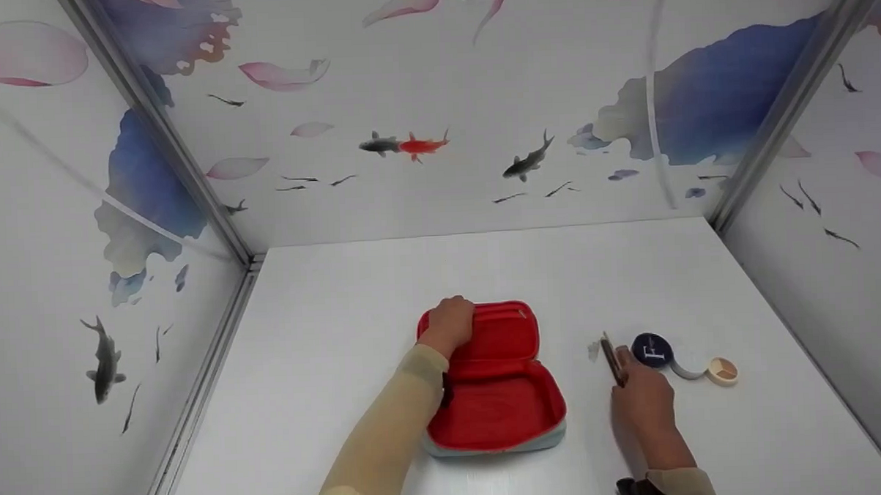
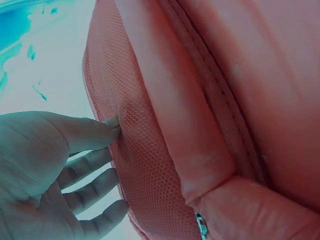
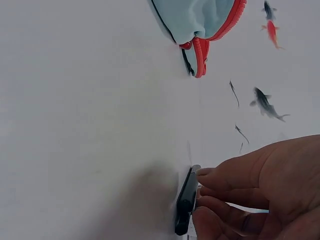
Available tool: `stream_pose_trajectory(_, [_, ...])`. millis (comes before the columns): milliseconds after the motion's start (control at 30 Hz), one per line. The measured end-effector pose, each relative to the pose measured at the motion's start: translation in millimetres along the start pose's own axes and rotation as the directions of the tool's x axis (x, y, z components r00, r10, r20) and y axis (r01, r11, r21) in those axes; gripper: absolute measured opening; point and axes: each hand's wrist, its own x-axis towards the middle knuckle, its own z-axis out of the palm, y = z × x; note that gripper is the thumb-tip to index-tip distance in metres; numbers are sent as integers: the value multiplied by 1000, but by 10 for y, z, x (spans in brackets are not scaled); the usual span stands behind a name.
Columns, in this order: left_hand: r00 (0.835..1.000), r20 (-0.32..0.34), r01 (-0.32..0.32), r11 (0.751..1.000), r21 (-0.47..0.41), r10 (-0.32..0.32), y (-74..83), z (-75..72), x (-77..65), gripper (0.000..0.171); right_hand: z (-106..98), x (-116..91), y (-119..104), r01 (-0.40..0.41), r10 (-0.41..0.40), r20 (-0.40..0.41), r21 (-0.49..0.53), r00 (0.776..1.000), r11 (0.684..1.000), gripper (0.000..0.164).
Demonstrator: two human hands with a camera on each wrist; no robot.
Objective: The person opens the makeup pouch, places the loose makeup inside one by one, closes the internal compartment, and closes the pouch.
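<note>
Case point(image 1: 494, 414) stands unzipped on the white table point(image 1: 305, 355), well in from its left and right edges; its lid point(image 1: 506, 337) is folded back toward the table's back edge. Outside pale blue, inside red; the base shows bare red lining across floor and walls. A mesh pocket point(image 2: 145, 130) runs along the lid's inner face, a metal zip pull point(image 2: 201, 226) near it.

Left hand point(image 1: 450, 324): pinching the lid's rim, thumb on the mesh, other fingers behind the edge.

Right hand point(image 1: 647, 398): between case and the table's right edge, pinching a slim dark stick point(image 1: 611, 359) between thumb and fingers, close above or on the table. Pen or brush, I cannot tell; fingers hide part of it.

Just beyond that hand, toward the right edge: a navy disc point(image 1: 652, 350) with white lettering, a pale curved piece point(image 1: 688, 371), then a round pan point(image 1: 712, 376) holding beige and tan segments.
</note>
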Motion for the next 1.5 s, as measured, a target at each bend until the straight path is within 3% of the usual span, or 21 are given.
stream_pose_trajectory(267, [997, 67, 32, 999, 10, -33, 51, -7, 55, 23, -4, -42, -21, -40, 40, 30, 16, 999, 999, 20])
stream_pose_trajectory(767, [995, 87, 49, 999, 5, -49, 60, 28, 151, 25, 18, -43, -43, -41, 40, 32, 2, 999, 999, 9])
stream_pose_trajectory(1133, [994, 95, 43, 999, 33, -46, 100, 24, 111, 26, 55, -114, -80, -39, 39, 56, -3, 998, 999, 11])
stream_pose_trajectory(1500, [984, 172, 53, 999, 8, -53, 87, -13, 215, 27, 14, -109, -71, -55, 56, 83, -11, 995, 998, 11])
